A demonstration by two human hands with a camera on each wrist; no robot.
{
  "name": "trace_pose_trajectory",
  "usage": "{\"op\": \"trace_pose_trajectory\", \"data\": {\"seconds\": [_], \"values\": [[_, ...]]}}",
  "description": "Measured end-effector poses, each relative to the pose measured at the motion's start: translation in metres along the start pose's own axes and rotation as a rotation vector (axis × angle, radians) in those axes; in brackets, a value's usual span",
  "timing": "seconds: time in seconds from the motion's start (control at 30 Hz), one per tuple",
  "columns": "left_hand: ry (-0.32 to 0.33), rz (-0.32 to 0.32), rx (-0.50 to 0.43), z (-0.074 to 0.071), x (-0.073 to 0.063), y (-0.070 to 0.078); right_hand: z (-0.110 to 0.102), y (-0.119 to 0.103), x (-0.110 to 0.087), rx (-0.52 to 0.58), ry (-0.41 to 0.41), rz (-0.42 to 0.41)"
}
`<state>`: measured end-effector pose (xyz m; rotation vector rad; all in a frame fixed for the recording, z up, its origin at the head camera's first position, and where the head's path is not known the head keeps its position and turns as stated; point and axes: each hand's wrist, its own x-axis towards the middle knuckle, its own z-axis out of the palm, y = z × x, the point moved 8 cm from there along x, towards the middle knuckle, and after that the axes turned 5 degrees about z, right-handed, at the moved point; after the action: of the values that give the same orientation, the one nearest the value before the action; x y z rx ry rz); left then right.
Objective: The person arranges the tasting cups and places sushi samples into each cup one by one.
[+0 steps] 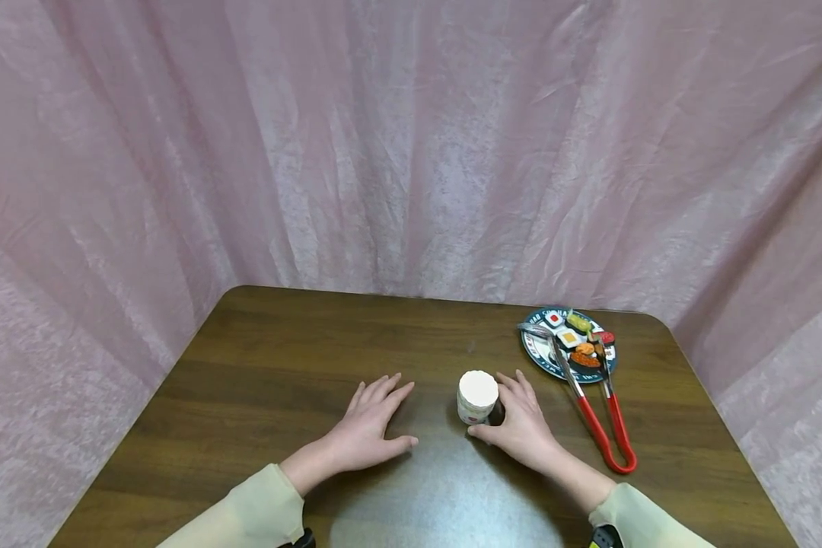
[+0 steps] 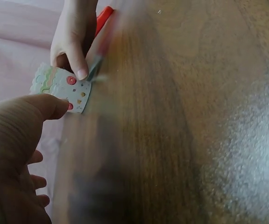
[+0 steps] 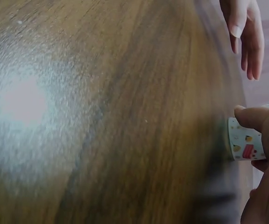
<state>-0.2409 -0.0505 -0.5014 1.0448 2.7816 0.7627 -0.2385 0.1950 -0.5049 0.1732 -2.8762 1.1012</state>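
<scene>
1. Pink velvety curtain (image 1: 411,152) hangs in folds across the far side, from 9 through 12 to 3 o'clock, its top cut off
2. Brown wood-grain table (image 1: 260,365) with rounded far corners; its near edge is cut off at 6 o'clock, where a pale glare washes out the grain
3. Pale green sleeves (image 1: 253,502) come in from 7 and 5 o'clock, cropped by the frame, as are the dark wristbands (image 1: 606,536) at their cuffs
4. Red-handled tongs (image 1: 597,426) lie with the bend toward 5 o'clock, metal ends over the plate
5. Round plate (image 1: 534,352) at 2 o'clock from the cup, partly covered by the tongs; whether its sushi designs are printed or solid is hard to tell
6. Left hand (image 1: 368,435) holds nothing, fingers toward 1 o'clock, thumb wide
7. Right hand (image 1: 520,428) at the cup's 4 o'clock, thumb and fingers in a wide arc around it; firm contact cannot be told
8. Patterned cup (image 1: 476,403) stands near the table's middle, long axis vertical, scalloped end up; whether its white top is open is unclear
</scene>
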Motion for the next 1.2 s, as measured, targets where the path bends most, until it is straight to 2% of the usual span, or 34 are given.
{"op": "trace_pose_trajectory", "data": {"seconds": [0.2,0.5,0.7,0.8,0.93,1.2], "values": [[-0.005,-0.003,-0.020,0.003,0.000,0.000,0.009,-0.002,0.004,0.009,0.001,0.003],[0.036,0.004,-0.083,-0.001,0.004,0.001,0.029,-0.017,0.005,-0.050,-0.072,-0.022],[0.070,0.014,-0.152,-0.003,0.008,0.003,0.040,-0.021,0.001,0.008,-0.108,-0.076],[0.082,0.033,-0.168,-0.003,0.012,0.007,0.043,-0.023,-0.001,0.020,-0.110,-0.090],[0.096,0.058,-0.189,-0.004,0.018,0.016,0.045,-0.022,-0.002,0.042,-0.116,-0.065],[0.107,0.051,-0.243,-0.003,0.027,0.028,0.045,-0.021,-0.004,0.080,-0.136,-0.040]]}}
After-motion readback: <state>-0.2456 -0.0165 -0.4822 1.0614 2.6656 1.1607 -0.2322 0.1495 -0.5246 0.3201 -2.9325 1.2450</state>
